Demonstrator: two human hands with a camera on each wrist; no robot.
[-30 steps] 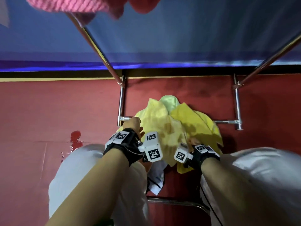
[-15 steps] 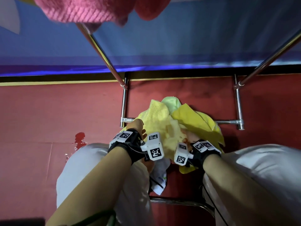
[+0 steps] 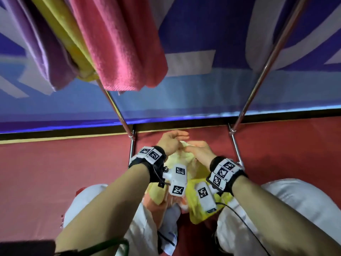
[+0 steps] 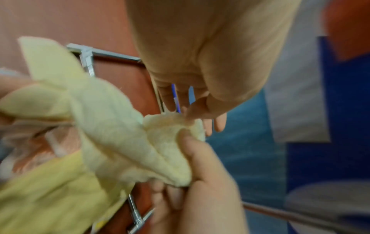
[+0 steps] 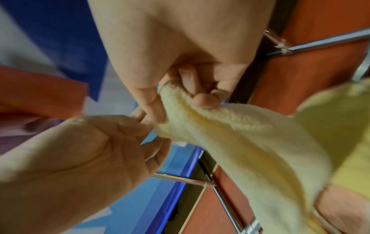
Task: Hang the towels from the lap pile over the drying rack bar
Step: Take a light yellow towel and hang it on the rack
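Note:
A pale yellow towel is lifted off the lap pile of yellow towels. My right hand pinches its top corner between thumb and fingers. My left hand is beside it with fingers straight; its fingertips touch the same corner, and the thumb stands apart. In the left wrist view the towel droops from the right hand's thumb towards the pile. Pink, yellow and purple towels hang at the upper left and hide the bar there.
Two slanted chrome rack poles run down to a low frame on the red floor. A blue and white banner stands behind. My knees in white trousers flank the pile.
Both hands rose off the lap pile and came together, the right one lifting the pale yellow towel. The view tilted up, so the hung towels now show.

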